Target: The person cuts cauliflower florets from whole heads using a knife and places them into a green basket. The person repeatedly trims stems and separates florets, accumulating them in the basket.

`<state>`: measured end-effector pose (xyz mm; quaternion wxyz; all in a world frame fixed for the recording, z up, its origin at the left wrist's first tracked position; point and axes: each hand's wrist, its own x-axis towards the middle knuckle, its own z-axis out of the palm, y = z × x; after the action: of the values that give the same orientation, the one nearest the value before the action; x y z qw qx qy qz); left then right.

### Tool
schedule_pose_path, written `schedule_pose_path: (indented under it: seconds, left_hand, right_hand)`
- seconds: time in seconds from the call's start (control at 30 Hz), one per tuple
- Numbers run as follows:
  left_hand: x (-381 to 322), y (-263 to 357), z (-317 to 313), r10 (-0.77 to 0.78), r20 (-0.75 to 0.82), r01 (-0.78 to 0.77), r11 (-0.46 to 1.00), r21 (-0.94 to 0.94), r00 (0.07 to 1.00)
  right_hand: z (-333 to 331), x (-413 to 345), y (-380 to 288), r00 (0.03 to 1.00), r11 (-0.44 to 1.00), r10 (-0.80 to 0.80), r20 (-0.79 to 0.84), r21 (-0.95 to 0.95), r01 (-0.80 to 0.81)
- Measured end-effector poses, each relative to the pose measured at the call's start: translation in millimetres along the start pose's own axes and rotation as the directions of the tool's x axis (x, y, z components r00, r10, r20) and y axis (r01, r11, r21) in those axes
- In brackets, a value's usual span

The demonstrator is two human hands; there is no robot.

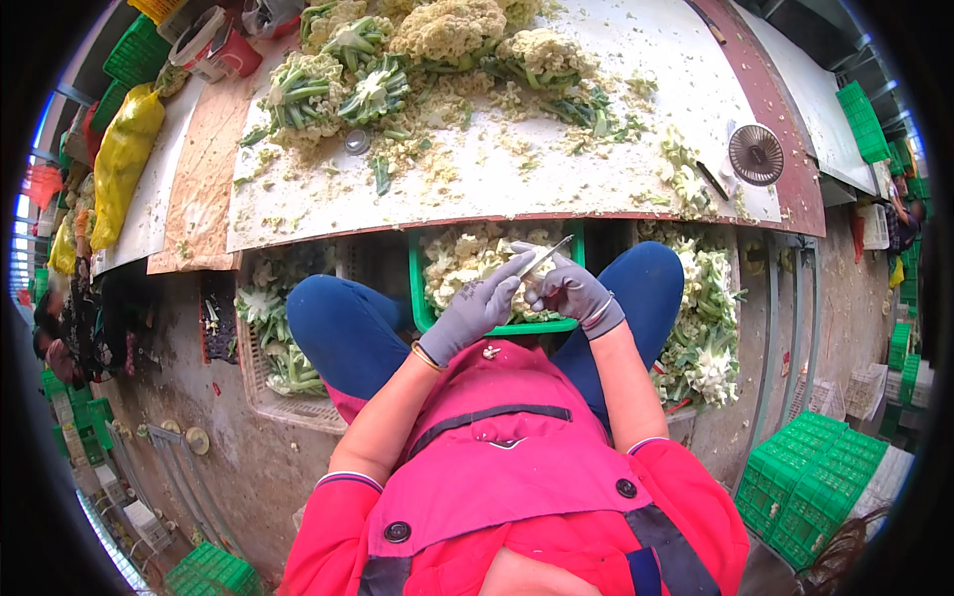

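Observation:
My left hand [474, 307], in a grey glove, is closed around a small knife; the blade [551, 254] points up and to the right. Curled close beside it is my right hand [572, 292], also gloved, with fingers bent below the blade. Whether a cauliflower piece is pinched in the right fingers is hidden. Both hands are above a green plastic crate [419, 292] between my knees. Pale cauliflower florets [456, 257] fill this crate.
Across the front stands a white-topped table [313, 201] with cauliflower heads [447, 30], scraps, a small fan [756, 154] and a black-handled tool [712, 181]. Crates of trimmings [287, 365] flank my legs. Green crates [809, 484] are stacked behind right. Other people sit at far left and right.

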<state>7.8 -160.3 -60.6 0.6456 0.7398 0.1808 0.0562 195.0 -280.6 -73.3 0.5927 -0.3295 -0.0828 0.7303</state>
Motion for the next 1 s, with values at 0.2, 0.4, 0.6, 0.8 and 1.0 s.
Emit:
schedule_pose_path:
  seconds: [0.2, 0.4, 0.6, 0.8, 1.0]
  left_hand:
    - [4, -21, 2, -0.209, 0.118, 0.239, 0.873, -0.425, 0.971]
    - [28, 9, -40, -0.283, -0.008, 0.27, 0.923, -0.274, 0.959]
    - [42, -4, -38, -0.14, -0.049, 0.138, 0.989, -0.044, 0.989]
    - [48, 20, -66, -0.406, 0.004, 0.401, 0.9, -0.172, 0.914]
    - [61, 69, -103, -0.239, -0.233, 0.21, 0.967, -0.143, 0.943]
  right_hand:
    - [-1, -1, 7, 0.997, 0.994, -0.024, -0.075, 0.109, 0.032]
    - [8, 4, -17, 0.999, 0.994, -0.047, 0.027, 0.099, 0.045]
    - [-6, 17, 1, 0.993, 0.982, -0.084, 0.08, 0.174, 0.069]
    - [-10, -1, -18, 0.988, 0.993, -0.121, -0.096, 0.004, 0.122]
    - [-57, 25, 36, 0.76, -0.012, -0.638, -0.126, -0.985, -0.173]
